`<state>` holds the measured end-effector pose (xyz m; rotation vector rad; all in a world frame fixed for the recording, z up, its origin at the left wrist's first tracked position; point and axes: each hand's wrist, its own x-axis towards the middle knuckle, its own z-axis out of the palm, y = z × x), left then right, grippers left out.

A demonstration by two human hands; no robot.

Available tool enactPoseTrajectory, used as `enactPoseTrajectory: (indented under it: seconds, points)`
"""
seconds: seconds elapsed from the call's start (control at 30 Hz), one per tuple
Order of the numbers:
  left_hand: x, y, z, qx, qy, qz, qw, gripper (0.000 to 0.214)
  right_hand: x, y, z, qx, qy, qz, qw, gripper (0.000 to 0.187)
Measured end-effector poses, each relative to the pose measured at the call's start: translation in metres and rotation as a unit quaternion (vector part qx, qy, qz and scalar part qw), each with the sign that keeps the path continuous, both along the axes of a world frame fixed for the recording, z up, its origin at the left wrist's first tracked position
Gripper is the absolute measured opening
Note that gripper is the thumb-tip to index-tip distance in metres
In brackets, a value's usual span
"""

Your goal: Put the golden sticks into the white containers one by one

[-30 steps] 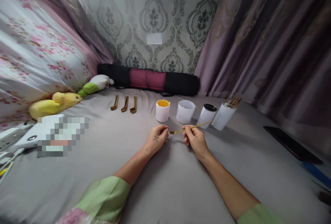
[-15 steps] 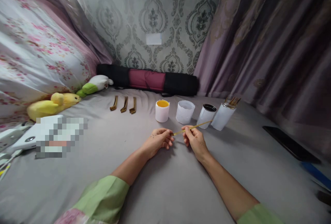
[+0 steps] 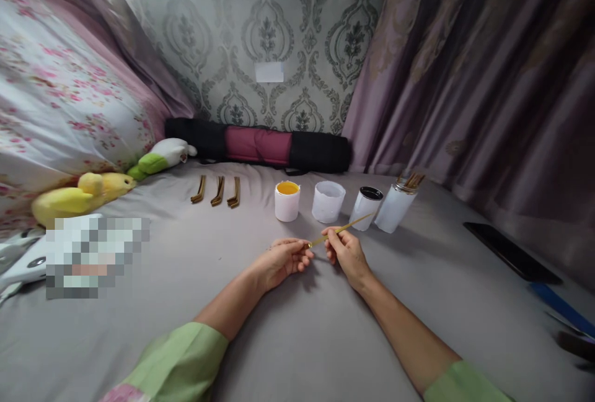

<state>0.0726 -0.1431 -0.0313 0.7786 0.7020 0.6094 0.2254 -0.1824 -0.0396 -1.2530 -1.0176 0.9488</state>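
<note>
On the grey sheet (image 3: 297, 340), just in front of a row of four pots, the right hand (image 3: 348, 257) pinches a thin gold stick (image 3: 344, 227) between thumb and fingertips. The stick slants up and away, its far end pointing at the black-rimmed cup (image 3: 367, 209). The left hand (image 3: 282, 261) rests on the sheet with its fingers curled and their tips at the stick's near end. Whether they grip it or only touch it cannot be told.

Three bent sticks (image 3: 217, 191) lie side by side well off to the left, near the back, and look finished. The held one looks straight, so its turn seems only begun. More sticks stand in the jar (image 3: 394, 209) at the right end of the row, apparently waiting. The yellow cup (image 3: 287, 202) and clear cup (image 3: 328, 202) stand untouched.
</note>
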Motion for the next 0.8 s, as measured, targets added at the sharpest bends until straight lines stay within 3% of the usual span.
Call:
enactPoseTrajectory:
  seconds: [0.17, 0.47, 0.8]
  points:
    - [0.000, 0.001, -0.003, -0.010, -0.007, -0.010, 1.000, 0.012, 0.001, 0.000, -0.001, 0.000, 0.014, -0.003, 1.000, 0.033]
    - [-0.001, -0.003, 0.007, -0.034, 0.023, -0.006, 0.999, 0.012, 0.003, -0.001, -0.001, -0.012, 0.021, -0.013, 1.000, 0.032]
    - [-0.003, 0.002, 0.003, -0.063, 0.025, -0.013, 0.998, 0.013, 0.014, -0.001, 0.000, -0.002, 0.078, -0.054, 0.996, 0.032]
